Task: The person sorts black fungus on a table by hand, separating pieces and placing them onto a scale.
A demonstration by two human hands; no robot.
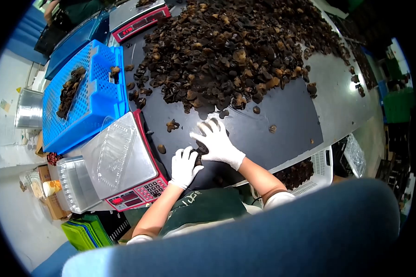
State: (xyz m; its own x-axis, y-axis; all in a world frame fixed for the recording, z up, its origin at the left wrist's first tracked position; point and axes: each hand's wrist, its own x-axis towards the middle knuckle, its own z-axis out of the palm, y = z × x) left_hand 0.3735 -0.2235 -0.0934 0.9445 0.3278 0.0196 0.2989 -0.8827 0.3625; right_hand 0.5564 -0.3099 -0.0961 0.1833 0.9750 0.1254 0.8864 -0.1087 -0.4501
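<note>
Both my hands wear white gloves and are low over the dark mat (pixel 272 138) near the table's front edge. My left hand (pixel 184 167) has its fingers bent against a few dark, mushroom-like pieces (pixel 198 159). Just right of it and farther forward, my right hand (pixel 216 142) is spread over the mat, its thumb side near the same pieces. Whether either hand grips any of them is hard to make out. Beyond my hands lies a large heap of brown-black pieces (pixel 217 55). A clear plastic tray (pixel 117 150) rests on the red-framed scale (pixel 145 171) at the left.
A blue crate (pixel 99 83) holding a filled pack (pixel 71 92) stands at the left. Stacked clear trays (pixel 74 180) sit beside the scale. A second scale (pixel 141 25) is at the back left. Below the table's right edge is a white basket (pixel 326 166). Another person's arm (pixel 50 13) shows top left.
</note>
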